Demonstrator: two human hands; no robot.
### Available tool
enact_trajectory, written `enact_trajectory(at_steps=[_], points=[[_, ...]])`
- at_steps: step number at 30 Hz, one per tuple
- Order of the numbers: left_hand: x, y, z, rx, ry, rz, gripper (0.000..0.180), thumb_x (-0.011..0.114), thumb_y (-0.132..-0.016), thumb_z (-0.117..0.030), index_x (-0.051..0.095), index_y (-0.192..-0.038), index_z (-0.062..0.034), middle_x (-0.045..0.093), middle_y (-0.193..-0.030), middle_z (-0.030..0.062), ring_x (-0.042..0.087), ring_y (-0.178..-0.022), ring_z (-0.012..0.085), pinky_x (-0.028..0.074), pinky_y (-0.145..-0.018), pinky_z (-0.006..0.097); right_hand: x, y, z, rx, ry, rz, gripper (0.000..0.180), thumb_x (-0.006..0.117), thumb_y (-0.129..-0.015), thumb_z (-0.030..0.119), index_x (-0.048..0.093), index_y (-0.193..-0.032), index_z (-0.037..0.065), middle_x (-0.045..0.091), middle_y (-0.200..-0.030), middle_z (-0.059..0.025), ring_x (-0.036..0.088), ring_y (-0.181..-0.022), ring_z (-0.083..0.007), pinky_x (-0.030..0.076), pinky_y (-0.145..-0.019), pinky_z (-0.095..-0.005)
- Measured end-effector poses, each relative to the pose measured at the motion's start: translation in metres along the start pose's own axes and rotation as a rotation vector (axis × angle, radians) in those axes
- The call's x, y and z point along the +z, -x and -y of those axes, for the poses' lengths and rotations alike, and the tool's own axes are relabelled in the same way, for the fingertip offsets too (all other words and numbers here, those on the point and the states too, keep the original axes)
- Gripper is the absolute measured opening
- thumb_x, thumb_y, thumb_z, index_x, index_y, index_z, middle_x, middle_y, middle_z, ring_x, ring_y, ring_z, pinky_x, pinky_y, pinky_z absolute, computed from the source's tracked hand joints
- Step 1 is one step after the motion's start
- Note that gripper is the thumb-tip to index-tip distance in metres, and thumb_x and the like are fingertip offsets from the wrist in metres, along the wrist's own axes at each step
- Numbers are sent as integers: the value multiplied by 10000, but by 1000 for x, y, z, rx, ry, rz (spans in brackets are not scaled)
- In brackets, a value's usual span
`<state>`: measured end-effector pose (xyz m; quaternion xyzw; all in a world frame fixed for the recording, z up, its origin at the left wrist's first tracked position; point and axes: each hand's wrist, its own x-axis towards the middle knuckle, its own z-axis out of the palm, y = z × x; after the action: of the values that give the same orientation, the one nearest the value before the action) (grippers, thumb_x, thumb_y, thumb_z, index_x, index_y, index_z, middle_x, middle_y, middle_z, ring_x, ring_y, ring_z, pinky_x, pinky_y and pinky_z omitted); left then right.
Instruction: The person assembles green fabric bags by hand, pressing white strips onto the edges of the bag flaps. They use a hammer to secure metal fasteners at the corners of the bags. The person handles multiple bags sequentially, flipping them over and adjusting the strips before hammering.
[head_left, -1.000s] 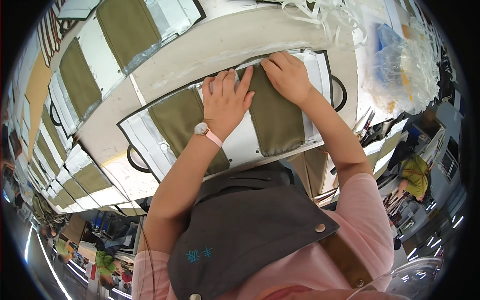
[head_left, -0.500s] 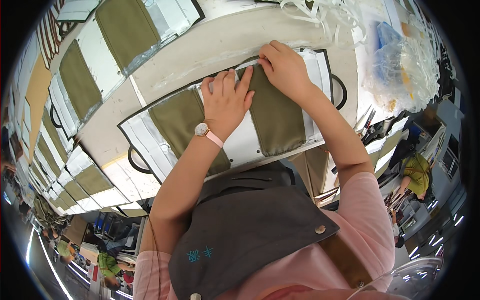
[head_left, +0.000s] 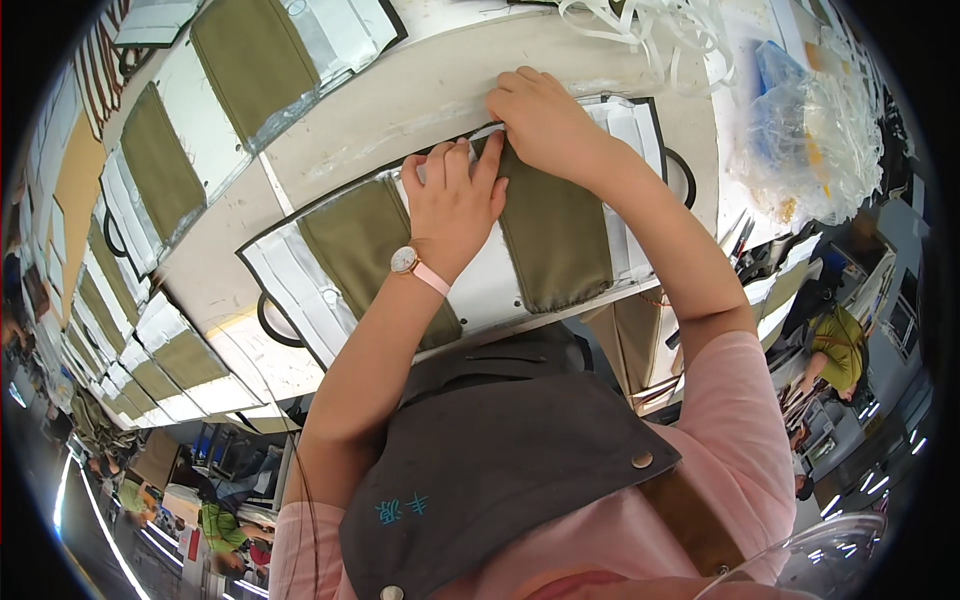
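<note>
A long panel piece lies across the bench before me, with white sections, two olive fabric sections (head_left: 555, 235), a dark border and a black loop handle (head_left: 680, 177) at each end. My left hand (head_left: 447, 195) rests on its middle, fingers spread and pressing near the far edge. Just right of it, my right hand (head_left: 540, 120) is closed in a pinch above that edge. A thin whitish strip (head_left: 487, 131) runs along the edge into the right fingers. The fingertips themselves are partly hidden behind the hand.
Similar olive-and-white panels (head_left: 255, 70) lie at the far left and along the left side. Loose white strips (head_left: 650, 30) are heaped at the back. A clear plastic bag (head_left: 810, 130) sits at the right, with pens or tools (head_left: 742, 235) nearer. Other people work farther off.
My right hand has moved left and slightly away from me along the far edge, closer to the left fingers. My left hand stays where it was on the panel.
</note>
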<state>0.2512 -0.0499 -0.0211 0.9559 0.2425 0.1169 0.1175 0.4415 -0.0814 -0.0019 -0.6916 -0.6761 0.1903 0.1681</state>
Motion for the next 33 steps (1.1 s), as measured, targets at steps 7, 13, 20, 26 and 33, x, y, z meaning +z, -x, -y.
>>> enact_trajectory(at_steps=[7,13,20,26,33], points=[[-1,1,-1,-12,-21,9,589,714,-837,-338,554,-1386,-198,524,-1207,98,477,-1179,264,331,-1002,508,3,10,-8,-82,-200,-93,145,609,-743,-63,603,-863,19,578,-910,-101,537,-905,-309,461,-823,-403],[0,5,6,-63,144,-43,612,756,-814,-294,556,-1366,-120,530,-1175,83,493,-1137,266,342,-1000,458,11,25,-19,-241,-106,-170,275,643,-708,-48,665,-973,24,607,-998,-71,551,-976,-288,489,-869,-375],[-7,-1,17,55,56,15,569,747,-830,-272,565,-1339,-97,536,-1149,63,514,-1100,244,386,-949,442,12,34,-16,-344,143,-200,293,637,-730,88,679,-1015,34,624,-1056,-46,569,-1024,-251,497,-900,-368],[-18,-14,16,164,-30,81,524,713,-851,-233,566,-1318,-46,557,-1168,95,535,-1103,253,418,-944,438,15,33,-20,-389,157,-282,271,633,-745,138,690,-997,59,605,-1006,-22,557,-990,-220,466,-917,-358],[-10,-6,1,195,-81,58,458,608,-840,-77,554,-1275,57,553,-1258,184,526,-1194,315,463,-1014,409,13,31,-13,-347,125,-223,275,637,-767,113,677,-1035,61,595,-986,-36,555,-974,-239,462,-891,-367]])
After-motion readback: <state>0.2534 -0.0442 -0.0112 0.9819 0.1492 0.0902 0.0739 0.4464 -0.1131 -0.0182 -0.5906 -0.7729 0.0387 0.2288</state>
